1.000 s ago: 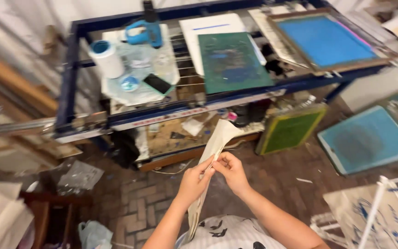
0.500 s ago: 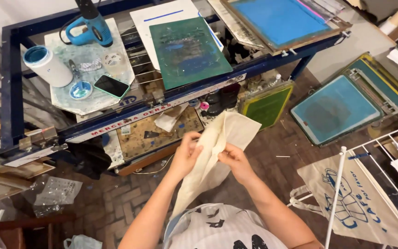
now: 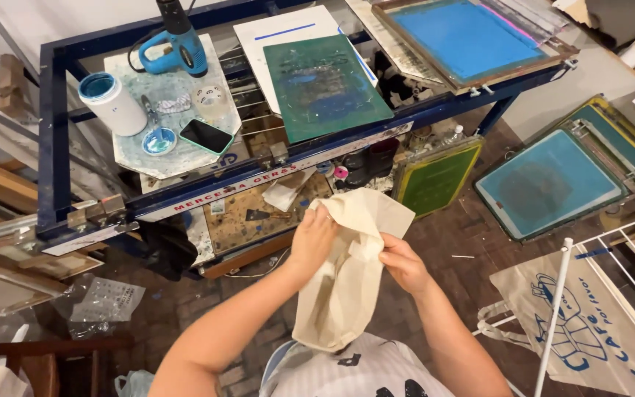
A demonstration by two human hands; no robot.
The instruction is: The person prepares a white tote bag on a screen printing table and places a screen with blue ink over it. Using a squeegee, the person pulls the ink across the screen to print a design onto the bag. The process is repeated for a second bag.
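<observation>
Cloth bag (image 3: 347, 276), plain cream and unprinted on the side that shows, hangs in mid-air in front of the person's chest, above the brick floor (image 3: 472, 242) and short of the desk (image 3: 273, 176). Left hand (image 3: 311, 239) is closed on the upper left edge of the fabric. Right hand (image 3: 403, 263) pinches the right edge a little lower, fingers curled around it. The cloth is folded and bunched between both hands, not spread flat.

Status, as a judgement: the bag is in hand and being opened out; it is not laid on the green printing board (image 3: 325, 84), which lies bare. A blue-meshed screen frame (image 3: 468, 40) rests on the desk's far right. A printed bag (image 3: 589, 331) hangs on the white rack (image 3: 611, 250) at right, so at least one piece appears finished.
</observation>
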